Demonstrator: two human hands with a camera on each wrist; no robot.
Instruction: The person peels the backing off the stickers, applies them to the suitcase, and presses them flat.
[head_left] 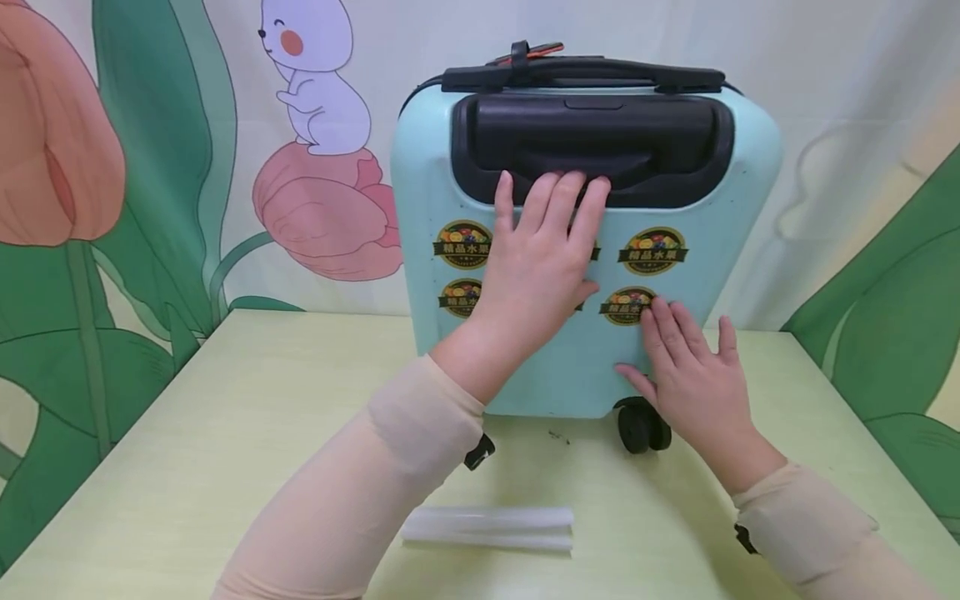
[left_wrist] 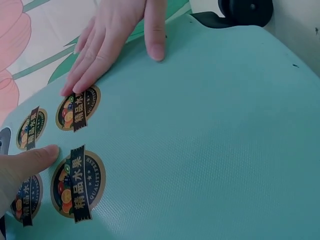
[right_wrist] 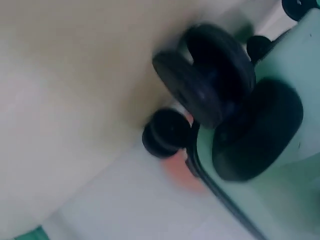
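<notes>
A light blue suitcase stands upright on the table, its black handle recess near the top. Round fruit stickers with dark banners are on its face, including an upper right sticker and a lower right sticker. My left hand rests on the suitcase, fingers extended up to the recess, covering part of the stickers. With straight fingers, my right hand touches the edge of the lower right sticker. The left wrist view shows this contact, with the right hand over the sticker.
Rolled white sheets lie on the table in front of the suitcase. Black wheels support the suitcase; the right wrist view shows blurred wheels up close. Behind hangs a printed cloth with flowers and a white animal.
</notes>
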